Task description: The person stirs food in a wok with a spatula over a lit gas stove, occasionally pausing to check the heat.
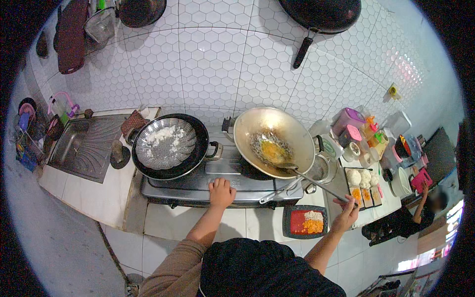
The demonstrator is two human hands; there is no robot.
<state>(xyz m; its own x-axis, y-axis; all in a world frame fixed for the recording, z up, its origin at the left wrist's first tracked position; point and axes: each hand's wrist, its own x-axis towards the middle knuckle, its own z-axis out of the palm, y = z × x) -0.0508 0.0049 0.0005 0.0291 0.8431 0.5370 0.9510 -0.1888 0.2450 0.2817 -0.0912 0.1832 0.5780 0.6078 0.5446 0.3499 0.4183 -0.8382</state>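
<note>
My right hand (346, 214) grips the handle end of a long metal spatula (319, 182). Its head dips into a large metal wok (243, 143), where yellow food (274, 150) sits in bubbling oil. My left hand (222, 193) holds nothing and rests on the front edge of a gas stove (174, 187). Beyond it, to the left, a black two-handled pan (202, 143) carries a perforated steamer insert (163, 157) with white crumbs. Below the wok, a dark-rimmed red tray (297, 219) holds diced orange pieces and pale chopped pieces.
A strainer (320, 169) stands right of the wok. Farther right are a divided tray (365, 185) with white portions, lidded containers (350, 118) and a white bowl (401, 182). A mortar and pestle (119, 156) sits beside the sink (83, 144). Another person (404, 224) is at far right.
</note>
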